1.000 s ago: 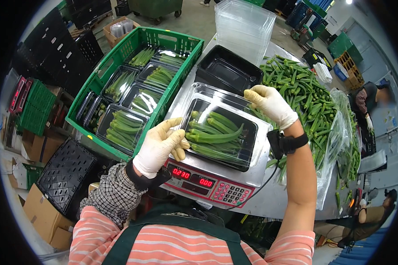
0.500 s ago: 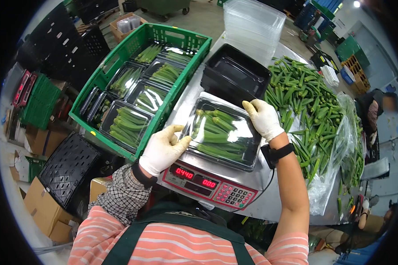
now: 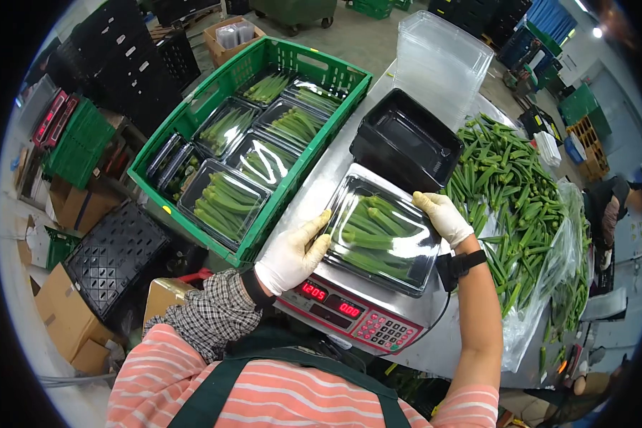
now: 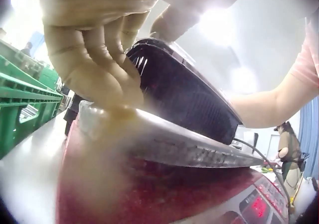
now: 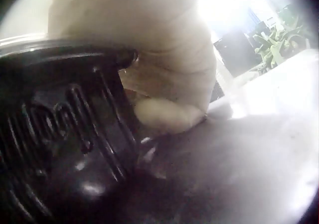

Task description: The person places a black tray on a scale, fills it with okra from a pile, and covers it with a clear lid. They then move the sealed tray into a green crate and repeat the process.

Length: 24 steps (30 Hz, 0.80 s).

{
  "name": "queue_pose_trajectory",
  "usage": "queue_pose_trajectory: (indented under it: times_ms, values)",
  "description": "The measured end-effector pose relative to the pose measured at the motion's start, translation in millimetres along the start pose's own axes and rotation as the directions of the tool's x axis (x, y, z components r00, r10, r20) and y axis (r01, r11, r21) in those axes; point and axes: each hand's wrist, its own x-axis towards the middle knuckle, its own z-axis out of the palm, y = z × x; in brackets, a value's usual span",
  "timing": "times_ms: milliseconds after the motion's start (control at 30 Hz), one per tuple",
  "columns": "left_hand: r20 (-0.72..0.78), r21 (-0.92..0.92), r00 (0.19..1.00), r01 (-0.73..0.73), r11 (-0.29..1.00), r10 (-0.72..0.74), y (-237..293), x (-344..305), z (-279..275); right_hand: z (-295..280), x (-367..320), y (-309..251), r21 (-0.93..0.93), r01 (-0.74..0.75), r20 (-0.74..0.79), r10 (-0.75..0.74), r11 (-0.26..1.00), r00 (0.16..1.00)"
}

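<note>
A black plastic tray of green okra under a clear lid sits on the metal platform of a red digital scale, whose left display is lit in red. At the tray's left edge, my gloved left hand holds the rim, thumb over the lid. The left wrist view shows its fingers curled against the black tray side. My gloved right hand grips the far right corner. From the right wrist, the ribbed tray wall shows beside bent fingers.
A green crate of packed okra trays stands at the left. Behind the scale are empty black trays and a stack of clear lids. Loose okra is heaped at the right beside plastic film. Another person is at far right.
The clear lid, first held raised over the okra tray, has come down onto it. Both hands now grip the tray's edges, and the scale's lit reading has changed.
</note>
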Motion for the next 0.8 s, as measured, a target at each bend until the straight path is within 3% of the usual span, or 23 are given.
queue_pose_trajectory:
  times_ms: [67, 133, 200, 267, 333, 367, 400, 467, 567, 600, 700, 800]
  values:
    - [0.025, -0.176, 0.994, 0.109, 0.978, -0.106, -1, 1, -3, 1, -1, -4, -0.058, 0.197, 0.001, -0.198, 0.979, 0.98]
    - [0.148, 0.026, 0.978, 0.145, 0.989, -0.148, -3, 20, -21, 0, -4, -10, -0.034, 0.226, -0.002, -0.226, 0.974, 0.974]
    - [0.296, 0.21, 0.937, 0.126, 0.97, -0.186, 9, 58, -34, -1, -6, -17, -0.119, -0.023, 0.008, 0.024, 0.993, 1.0]
    - [0.338, 0.098, 0.883, 0.311, 0.945, -0.326, 1, 90, -30, 2, -6, -16, -0.117, 0.042, -0.012, -0.044, 0.992, 0.999]
    - [0.402, 0.093, 0.721, 0.581, 0.809, -0.564, -10, 113, -24, 2, -11, -27, -0.157, 0.033, 0.024, -0.03, 0.987, 0.999]
    - [0.393, 0.08, 0.695, 0.627, 0.775, -0.602, -14, 121, -21, 2, -9, -24, -0.158, 0.055, 0.034, -0.05, 0.986, 0.998]
    - [0.397, 0.081, 0.696, 0.623, 0.778, -0.599, -20, 124, -20, 1, -9, -25, -0.166, 0.053, 0.026, -0.05, 0.985, 0.998]
    - [0.415, -0.176, 0.738, 0.639, 0.749, -0.532, -34, 126, -17, 2, -9, -22, -0.161, 0.074, 0.018, -0.072, 0.984, 0.997]
    - [0.55, -0.347, 0.695, 0.694, 0.631, -0.463, -48, 133, -16, 5, -5, -14, -0.109, 0.051, 0.018, -0.049, 0.993, 0.999]
    - [0.578, -0.367, 0.692, 0.694, 0.619, -0.433, -51, 135, -15, 4, -5, -13, -0.049, 0.06, 0.046, -0.058, 0.997, 0.997]
    - [0.652, -0.434, 0.657, 0.732, 0.525, -0.378, -60, 136, -12, 2, 0, 5, 0.402, 0.023, 0.037, -0.041, 0.916, 0.998]
    - [0.701, -0.453, 0.634, 0.749, 0.483, -0.325, -69, 137, -12, -1, 1, 17, 0.551, 0.021, -0.043, 0.003, 0.834, 0.999]
